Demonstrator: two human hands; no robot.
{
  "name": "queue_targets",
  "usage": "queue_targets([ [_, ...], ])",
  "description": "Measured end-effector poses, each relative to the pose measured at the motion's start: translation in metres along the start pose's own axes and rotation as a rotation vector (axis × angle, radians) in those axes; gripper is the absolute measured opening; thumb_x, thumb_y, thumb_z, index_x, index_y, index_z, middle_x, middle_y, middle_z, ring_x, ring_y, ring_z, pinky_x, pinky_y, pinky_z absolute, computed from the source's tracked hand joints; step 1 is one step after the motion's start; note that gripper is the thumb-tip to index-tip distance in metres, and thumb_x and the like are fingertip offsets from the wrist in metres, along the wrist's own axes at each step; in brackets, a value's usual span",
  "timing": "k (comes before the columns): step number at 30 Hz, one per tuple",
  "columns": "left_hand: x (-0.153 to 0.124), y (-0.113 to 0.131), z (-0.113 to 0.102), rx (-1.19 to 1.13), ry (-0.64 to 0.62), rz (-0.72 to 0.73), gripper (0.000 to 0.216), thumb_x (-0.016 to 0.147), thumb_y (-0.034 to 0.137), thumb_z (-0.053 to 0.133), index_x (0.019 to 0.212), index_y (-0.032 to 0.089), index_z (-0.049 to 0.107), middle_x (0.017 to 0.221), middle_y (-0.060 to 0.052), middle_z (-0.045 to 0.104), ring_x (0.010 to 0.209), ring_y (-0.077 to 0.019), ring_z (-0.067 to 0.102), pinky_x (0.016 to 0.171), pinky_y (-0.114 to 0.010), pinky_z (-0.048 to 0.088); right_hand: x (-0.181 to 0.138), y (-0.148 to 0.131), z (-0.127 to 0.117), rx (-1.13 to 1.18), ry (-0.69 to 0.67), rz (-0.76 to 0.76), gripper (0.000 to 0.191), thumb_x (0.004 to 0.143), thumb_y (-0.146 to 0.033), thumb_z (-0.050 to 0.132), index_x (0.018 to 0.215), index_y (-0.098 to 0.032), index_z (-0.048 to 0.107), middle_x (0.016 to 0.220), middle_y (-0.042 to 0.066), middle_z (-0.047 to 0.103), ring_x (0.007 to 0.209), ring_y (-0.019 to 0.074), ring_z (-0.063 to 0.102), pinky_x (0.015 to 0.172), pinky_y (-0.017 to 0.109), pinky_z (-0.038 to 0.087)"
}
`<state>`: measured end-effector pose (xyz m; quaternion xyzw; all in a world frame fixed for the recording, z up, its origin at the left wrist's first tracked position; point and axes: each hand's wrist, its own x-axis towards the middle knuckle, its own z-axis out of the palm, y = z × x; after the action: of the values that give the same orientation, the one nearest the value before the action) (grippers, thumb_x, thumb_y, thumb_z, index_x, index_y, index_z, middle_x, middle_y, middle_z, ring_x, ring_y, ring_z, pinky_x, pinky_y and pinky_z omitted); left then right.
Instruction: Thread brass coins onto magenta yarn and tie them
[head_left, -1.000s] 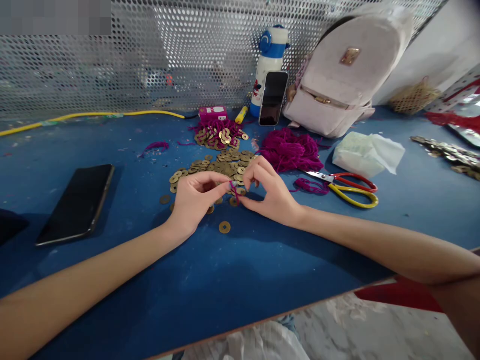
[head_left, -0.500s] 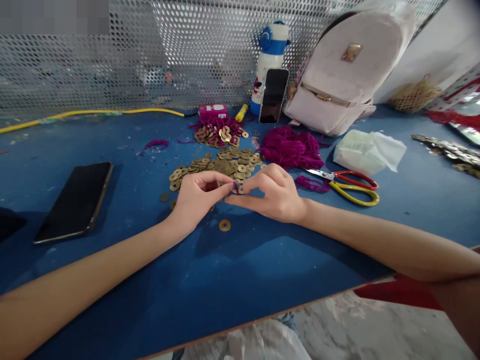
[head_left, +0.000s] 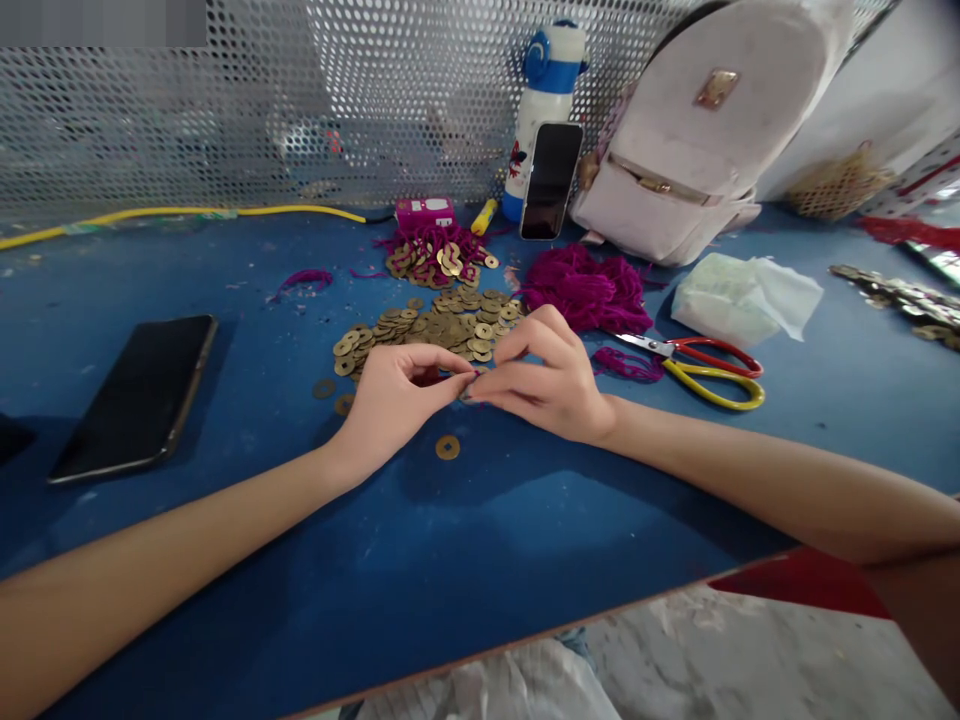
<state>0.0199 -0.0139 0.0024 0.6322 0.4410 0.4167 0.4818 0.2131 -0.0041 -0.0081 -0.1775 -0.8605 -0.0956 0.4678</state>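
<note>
My left hand [head_left: 405, 395] pinches a bit of purple yarn [head_left: 478, 373] between thumb and forefinger. Meeting it from the right, my right hand [head_left: 547, 380] has its thumb and forefinger closed at the same yarn, its other fingers curled. A coin seems to sit between the fingertips, mostly hidden. Behind the hands spreads a pile of brass coins [head_left: 442, 325] with square holes. One loose coin [head_left: 448, 447] lies flat in front of them. Farther back are coins tied with purple yarn [head_left: 442, 262]. A purple yarn bundle [head_left: 581, 290] rests behind my right hand.
Scissors [head_left: 697, 370] with red and yellow handles lie right of my right hand, near a tissue pack [head_left: 739, 295]. A phone [head_left: 139, 395] lies at left; another phone [head_left: 553, 180] leans on a bottle [head_left: 544, 110]. A backpack [head_left: 690, 140] stands behind on the blue table [head_left: 420, 580].
My right thumb and forefinger have closed in against the left fingertips, covering more of the yarn and coin. The view has shifted slightly; the piles and other items lie as before.
</note>
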Motion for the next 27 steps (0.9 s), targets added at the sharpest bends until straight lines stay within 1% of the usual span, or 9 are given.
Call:
queue_targets([
  [5,-0.001,0.000,0.001,0.028,0.023,-0.002,0.011,0.070,0.021,0.075,0.078,0.014,0.078,0.077,-0.006,0.078,0.069,-0.0184,0.071,0.066,-0.025,0.056,0.002,0.003,0.001,0.206,-0.038,0.318,0.007,0.091,-0.025,0.066,0.084,-0.022,0.066,0.081,0.002,0.057,0.082,0.0168,0.052,0.075,0.034,0.043],
  [8,-0.001,0.000,0.001,0.034,0.005,0.025,0.011,0.072,0.023,0.074,0.078,0.015,0.077,0.079,-0.006,0.078,0.071,-0.0193,0.072,0.067,-0.027,0.057,0.002,0.005,0.001,0.311,-0.044,0.469,0.010,0.091,-0.026,0.064,0.083,-0.020,0.065,0.082,0.002,0.057,0.081,0.0163,0.053,0.071,0.032,0.044],
  [10,-0.001,-0.001,0.001,0.055,-0.005,0.045,0.010,0.074,0.022,0.073,0.079,0.015,0.077,0.081,-0.006,0.078,0.070,-0.0185,0.071,0.067,-0.026,0.057,0.002,0.008,0.001,0.366,-0.030,0.531,0.012,0.091,-0.028,0.064,0.082,-0.019,0.065,0.080,0.002,0.056,0.078,0.0154,0.052,0.067,0.030,0.043],
  [13,-0.001,-0.001,0.001,0.089,-0.015,0.060,0.010,0.075,0.023,0.072,0.080,0.015,0.077,0.082,-0.006,0.078,0.070,-0.0178,0.071,0.066,-0.026,0.056,0.001,0.010,0.002,0.417,-0.010,0.564,0.013,0.091,-0.028,0.065,0.081,-0.018,0.066,0.078,0.002,0.055,0.076,0.0142,0.050,0.065,0.029,0.041],
  [19,-0.002,0.001,0.000,0.068,-0.069,0.049,0.008,0.077,0.021,0.071,0.079,0.015,0.075,0.080,-0.005,0.077,0.072,-0.0176,0.071,0.070,-0.026,0.056,0.001,0.009,0.001,0.420,-0.011,0.540,0.018,0.091,-0.033,0.065,0.080,-0.018,0.066,0.078,0.002,0.056,0.076,0.0142,0.051,0.064,0.028,0.041],
  [22,-0.002,0.000,0.000,0.078,-0.056,0.056,0.008,0.077,0.022,0.070,0.079,0.016,0.074,0.076,-0.004,0.075,0.068,-0.0167,0.070,0.066,-0.025,0.054,0.002,0.008,0.001,0.420,0.000,0.535,0.021,0.092,-0.036,0.064,0.080,-0.019,0.066,0.077,0.002,0.057,0.076,0.0144,0.052,0.066,0.029,0.043],
  [25,-0.002,-0.001,0.000,0.107,-0.013,0.075,0.007,0.077,0.022,0.070,0.080,0.016,0.073,0.075,-0.003,0.074,0.065,-0.0156,0.067,0.060,-0.024,0.051,0.002,0.010,0.001,0.417,-0.004,0.549,0.020,0.094,-0.036,0.061,0.085,-0.019,0.067,0.079,0.002,0.059,0.077,0.0148,0.053,0.069,0.030,0.044],
  [27,-0.003,-0.001,-0.001,0.120,0.017,0.098,0.007,0.077,0.021,0.070,0.080,0.016,0.073,0.076,-0.003,0.074,0.066,-0.0151,0.066,0.060,-0.024,0.050,0.001,0.012,0.002,0.440,-0.025,0.569,0.019,0.093,-0.036,0.062,0.087,-0.019,0.068,0.081,0.003,0.060,0.078,0.0146,0.054,0.069,0.029,0.045],
])
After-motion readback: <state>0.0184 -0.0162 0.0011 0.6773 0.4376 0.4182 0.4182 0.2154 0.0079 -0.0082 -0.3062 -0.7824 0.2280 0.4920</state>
